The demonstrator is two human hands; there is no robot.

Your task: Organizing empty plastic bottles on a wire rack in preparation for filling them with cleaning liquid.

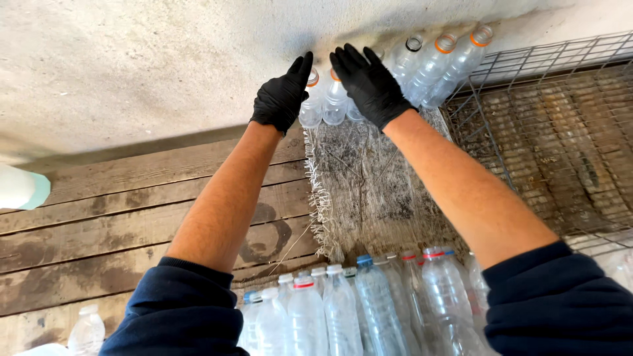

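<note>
Pressing both gloved hands, left hand [282, 99] and right hand [370, 84], fingers spread flat on far bottle row [432, 66]; near bottle row [356, 310] untouched.

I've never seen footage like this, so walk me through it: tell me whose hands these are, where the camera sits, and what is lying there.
There is one picture, from a camera worn on the person's head, looking down along both arms. The left hand and right hand, both in black gloves, rest on a row of clear plastic bottles lying against a concrete wall. The bottles lie on a frayed woven mat over wooden planks. A wire mesh frame sits to the right. More bottles lie nearest the camera. Neither hand grips anything.
</note>
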